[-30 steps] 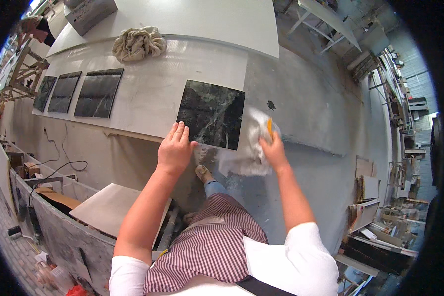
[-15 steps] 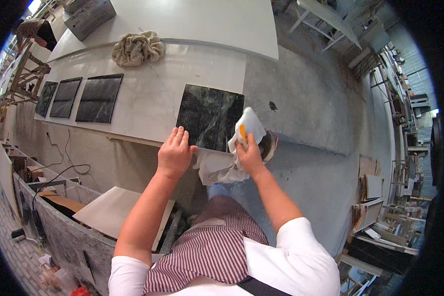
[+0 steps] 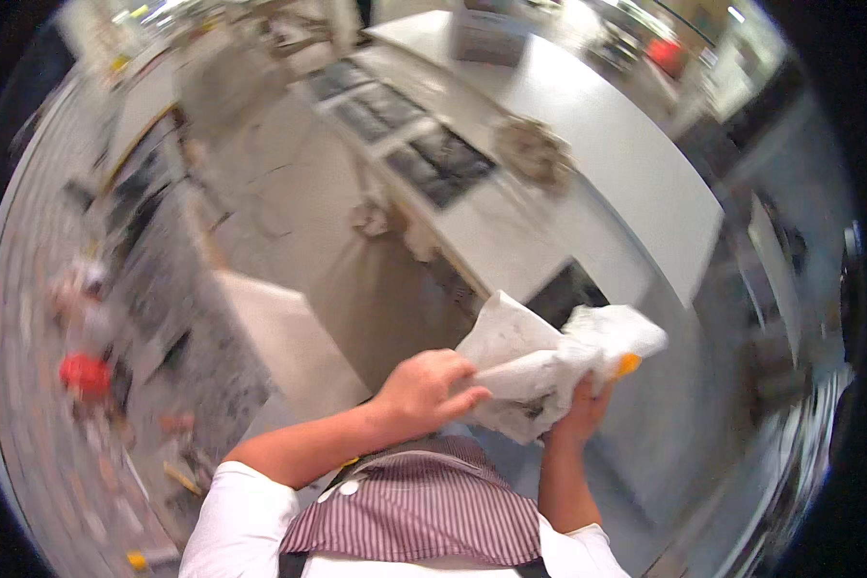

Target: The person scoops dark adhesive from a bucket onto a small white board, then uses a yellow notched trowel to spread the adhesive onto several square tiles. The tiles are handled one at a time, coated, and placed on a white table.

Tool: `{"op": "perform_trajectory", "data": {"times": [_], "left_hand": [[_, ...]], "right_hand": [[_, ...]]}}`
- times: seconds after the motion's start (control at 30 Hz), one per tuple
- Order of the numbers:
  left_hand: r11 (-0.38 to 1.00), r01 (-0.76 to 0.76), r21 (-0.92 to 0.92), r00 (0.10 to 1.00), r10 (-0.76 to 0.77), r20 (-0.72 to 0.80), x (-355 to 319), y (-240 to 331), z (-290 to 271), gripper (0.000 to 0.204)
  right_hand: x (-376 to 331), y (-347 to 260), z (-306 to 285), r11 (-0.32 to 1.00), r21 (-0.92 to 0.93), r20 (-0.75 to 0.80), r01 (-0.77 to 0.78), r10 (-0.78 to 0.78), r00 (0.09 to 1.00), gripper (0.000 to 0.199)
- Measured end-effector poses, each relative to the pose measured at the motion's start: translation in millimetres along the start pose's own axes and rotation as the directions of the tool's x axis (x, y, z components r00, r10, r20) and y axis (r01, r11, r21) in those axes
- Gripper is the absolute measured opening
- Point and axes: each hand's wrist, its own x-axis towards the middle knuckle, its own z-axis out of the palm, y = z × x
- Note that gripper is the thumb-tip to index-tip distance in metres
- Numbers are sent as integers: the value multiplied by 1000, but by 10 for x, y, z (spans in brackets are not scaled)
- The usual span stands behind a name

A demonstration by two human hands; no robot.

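My right hand (image 3: 582,412) grips a bunched white cloth (image 3: 602,337) from below, in front of my apron. A small orange-yellow piece (image 3: 628,364) shows beside its fingers, its kind unclear. My left hand (image 3: 429,387) is at the cloth's left edge, thumb and fingers closing on it, somewhat blurred. Grey smudges mark the cloth's hanging lower folds. Just beyond, a dark green-black stone tile (image 3: 570,292) lies at the near end of the pale slab table (image 3: 520,236), partly hidden by the cloth.
Several similar dark tiles (image 3: 440,164) lie farther along the slab. A crumpled beige rag (image 3: 533,152) sits near them, and a grey block (image 3: 489,34) stands at the far end. To the left, a pale board (image 3: 284,323) leans by a grey trough (image 3: 202,318); a red object (image 3: 85,374) lies beyond.
My left hand has left the tile and come to the cloth's edge. My right hand has lifted the cloth off the tile toward me. The view has swung left.
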Motion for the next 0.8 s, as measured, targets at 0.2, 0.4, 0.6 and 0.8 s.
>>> {"op": "perform_trajectory", "data": {"times": [0.2, 0.4, 0.6, 0.8], "left_hand": [[690, 32, -723, 923, -299, -244, -699, -50, 27, 71], [841, 332, -427, 320, -527, -787, -2042, -210, -588, 41], [812, 479, -333, -304, -202, -931, -3796, -251, -1297, 45], [163, 981, -106, -123, 100, -987, -4718, -533, -637, 67]], "right_hand": [[-452, 324, 1029, 989, 145, 593, 23, -105, 798, 68], [-1036, 331, 1753, 981, 190, 966, -40, -180, 186, 70], [-1530, 592, 1954, 988, -145, 989, -56, 143, -38, 13], [-1423, 1446, 1732, 634, -357, 846, 686, 531, -50, 21]]}}
